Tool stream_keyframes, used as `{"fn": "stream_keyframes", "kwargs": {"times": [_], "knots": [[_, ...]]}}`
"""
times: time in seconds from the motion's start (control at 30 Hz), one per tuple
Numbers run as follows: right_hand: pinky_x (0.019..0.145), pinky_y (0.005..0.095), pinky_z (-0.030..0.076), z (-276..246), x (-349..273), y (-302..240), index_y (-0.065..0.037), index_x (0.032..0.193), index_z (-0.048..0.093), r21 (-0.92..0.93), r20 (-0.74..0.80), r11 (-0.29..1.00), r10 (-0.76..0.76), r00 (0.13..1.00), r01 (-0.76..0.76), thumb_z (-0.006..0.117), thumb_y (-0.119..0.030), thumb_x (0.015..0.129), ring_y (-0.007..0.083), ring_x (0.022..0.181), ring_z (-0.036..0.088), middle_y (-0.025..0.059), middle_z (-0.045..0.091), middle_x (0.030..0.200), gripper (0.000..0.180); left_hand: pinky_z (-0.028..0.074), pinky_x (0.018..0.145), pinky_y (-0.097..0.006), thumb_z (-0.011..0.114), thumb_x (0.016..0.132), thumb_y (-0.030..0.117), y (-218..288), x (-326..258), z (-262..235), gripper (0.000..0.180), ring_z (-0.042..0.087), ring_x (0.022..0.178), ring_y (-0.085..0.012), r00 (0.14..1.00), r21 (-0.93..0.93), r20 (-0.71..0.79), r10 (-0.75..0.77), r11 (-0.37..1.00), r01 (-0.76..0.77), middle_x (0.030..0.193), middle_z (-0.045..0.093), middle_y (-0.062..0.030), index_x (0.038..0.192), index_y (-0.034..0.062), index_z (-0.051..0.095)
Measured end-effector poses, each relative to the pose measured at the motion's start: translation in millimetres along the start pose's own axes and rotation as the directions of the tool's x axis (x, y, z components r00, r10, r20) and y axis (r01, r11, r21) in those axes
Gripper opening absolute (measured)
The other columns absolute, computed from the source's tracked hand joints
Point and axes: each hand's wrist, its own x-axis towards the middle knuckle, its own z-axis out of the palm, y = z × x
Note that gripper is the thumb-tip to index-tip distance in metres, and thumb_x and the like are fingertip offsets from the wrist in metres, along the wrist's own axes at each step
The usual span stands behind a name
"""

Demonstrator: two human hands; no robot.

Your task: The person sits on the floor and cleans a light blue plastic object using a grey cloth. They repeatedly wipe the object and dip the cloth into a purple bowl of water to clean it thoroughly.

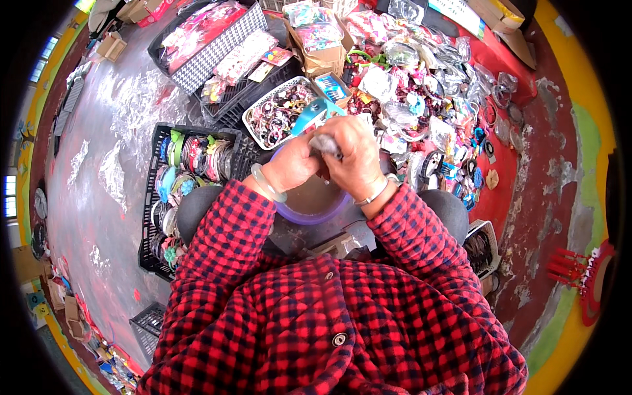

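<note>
My left hand [289, 168] and my right hand [352, 161] are together in front of me, both closed. Between them they grip a small crumpled grey piece, seemingly a cloth [326, 144], mostly hidden by my fingers. Just beyond the fingertips shows a wide teal band [308, 117]; whether my hands hold it too, I cannot tell. Under my hands is a purple basin [309, 218] with murky brownish liquid inside. A pale bangle [261, 179] circles my left wrist and a metal bracelet [372, 191] my right.
Past the basin, a white basket [249, 125] holds many hair bands. At left, a black crate [153, 217] is full of headbands. Bagged accessories [401, 99] heap up on a red sheet [507, 164] at right. A patterned box [227, 46] and a cardboard box [327, 64] stand behind.
</note>
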Motion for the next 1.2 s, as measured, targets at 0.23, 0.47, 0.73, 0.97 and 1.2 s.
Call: {"fn": "stream_keyframes", "kwargs": {"times": [0.23, 0.47, 0.73, 0.97, 1.2], "knots": [[0.070, 0.0374, 0.046, -2.1, 3.5, 25.3, -0.007, 0.084, 0.057, 0.015, -0.093, 0.957, 0.289, 0.953, -0.289, 0.062, 0.001, 0.064, 0.0304, 0.079, 0.057, 0.0106, 0.058, 0.081, 0.021, 0.042, 0.093, -0.033, 0.049, 0.084, -0.003, 6.0, 0.0, 2.6, 0.046, 0.054, 0.106, -0.0183, 0.958, -0.382, 0.255, 0.133, 0.924, -0.027, 0.110, 0.054, -0.0105, 0.126, -0.0012, 0.032], [0.068, 0.0353, 0.046, -2.5, 5.4, 37.0, -0.007, 0.084, 0.059, 0.079, -0.154, 0.944, 0.329, 0.932, -0.320, 0.063, -0.002, 0.068, 0.0276, 0.076, 0.059, 0.0097, 0.059, 0.079, 0.017, 0.047, 0.082, -0.028, 0.050, 0.092, 0.012, -6.8, -2.0, -12.2, 0.042, 0.057, 0.092, -0.0146, 0.959, -0.070, 0.281, -0.019, 0.997, 0.040, 0.101, 0.057, -0.0065, 0.130, 0.0011, 0.036], [0.067, 0.0333, 0.047, -2.9, 5.3, 44.0, -0.006, 0.084, 0.059, 0.080, -0.180, 0.926, 0.377, 0.909, -0.368, 0.065, -0.004, 0.070, 0.0264, 0.073, 0.059, 0.0101, 0.059, 0.077, 0.016, 0.047, 0.078, -0.032, 0.049, 0.092, 0.013, 4.8, -3.2, -14.3, 0.044, 0.058, 0.088, -0.0171, 0.917, -0.206, 0.399, -0.022, 0.972, 0.113, 0.103, 0.055, -0.0106, 0.131, 0.0003, 0.034], [0.067, 0.0323, 0.047, -3.4, 6.2, 40.4, -0.005, 0.085, 0.060, 0.102, -0.146, 0.911, 0.410, 0.900, -0.399, 0.065, -0.005, 0.069, 0.0248, 0.072, 0.059, 0.0102, 0.060, 0.078, 0.017, 0.049, 0.075, -0.029, 0.047, 0.093, 0.017, 6.4, -6.5, -19.2, 0.041, 0.062, 0.090, -0.0198, 0.927, -0.283, 0.367, -0.075, 0.940, 0.188, 0.109, 0.058, -0.0149, 0.129, 0.0007, 0.035], [0.068, 0.0335, 0.047, -4.7, 7.2, 41.7, -0.005, 0.086, 0.060, 0.025, -0.142, 0.933, 0.359, 0.922, -0.359, 0.065, -0.004, 0.068, 0.0278, 0.075, 0.059, 0.0115, 0.060, 0.080, 0.019, 0.049, 0.071, -0.025, 0.048, 0.093, 0.017, 23.2, -6.9, -17.6, 0.041, 0.062, 0.080, -0.0144, 0.896, -0.089, 0.396, -0.202, 0.963, 0.256, 0.094, 0.062, -0.0104, 0.129, 0.0028, 0.035]]}}
